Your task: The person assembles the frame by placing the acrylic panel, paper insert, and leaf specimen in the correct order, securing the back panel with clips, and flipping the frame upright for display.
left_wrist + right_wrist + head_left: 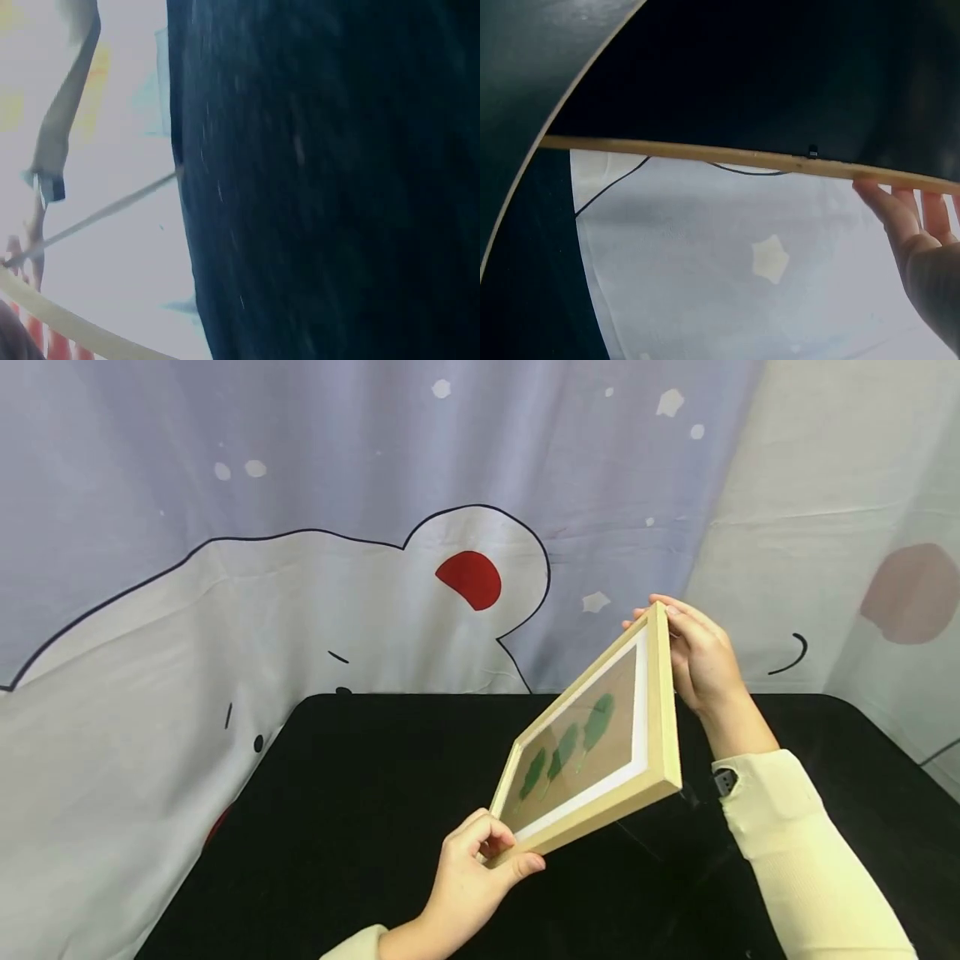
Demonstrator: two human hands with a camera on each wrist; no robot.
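A picture frame [592,731] of light wood hangs tilted above the black table. Behind its front sit a white mat and green leaf shapes on a brown ground. The left hand [472,877] pinches its lower left corner, thumb along the bottom edge. Up at the top corner, the right hand [701,656] holds the frame, with several fingers behind it. In the right wrist view the dark back [727,75] of the frame shows, with a small black tab [813,152] by the wooden edge. The left wrist view is washed out; a pale frame edge [82,330] crosses its lower left.
The black table [360,802] spreads beneath both hands. Behind it hangs a curtain [337,602] printed with a white cartoon figure, red patches and pale shapes. A small dark device [724,781] sits at the right wrist, by the pale yellow sleeve [810,852].
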